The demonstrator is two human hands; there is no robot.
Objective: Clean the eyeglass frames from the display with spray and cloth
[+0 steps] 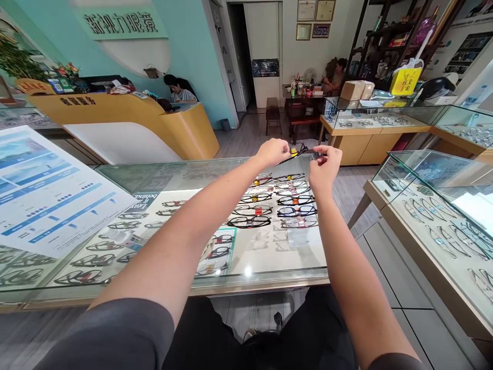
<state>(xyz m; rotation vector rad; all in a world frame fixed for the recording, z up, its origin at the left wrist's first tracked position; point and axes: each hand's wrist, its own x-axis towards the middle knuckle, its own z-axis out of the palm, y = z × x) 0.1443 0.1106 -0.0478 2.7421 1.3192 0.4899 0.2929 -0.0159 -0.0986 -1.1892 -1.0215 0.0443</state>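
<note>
My left hand (pixel 272 152) pinches a pair of dark-framed eyeglasses (pixel 299 149) with a yellow tag, held up over the far end of the glass display counter (pixel 265 283). Just right of the eyeglasses is my right hand (pixel 324 167), its fingers curled and brought together. Whether a small part of the frame lies between those fingertips is too small to tell. Below both hands, eyeglasses lie in two columns, among them a black pair (pixel 249 221) and a blue-rimmed pair (pixel 297 211). Several carry red, orange or yellow tags.
A printed sheet (pixel 57 190) rises at the left of the counter. More eyeglasses (pixel 82 276) lie in the case's left part. Another display case (pixel 435 216) stands on the right. A person (pixel 181 92) sits behind the yellow reception desk (pixel 192 128); another person (pixel 336 79) sits at the back.
</note>
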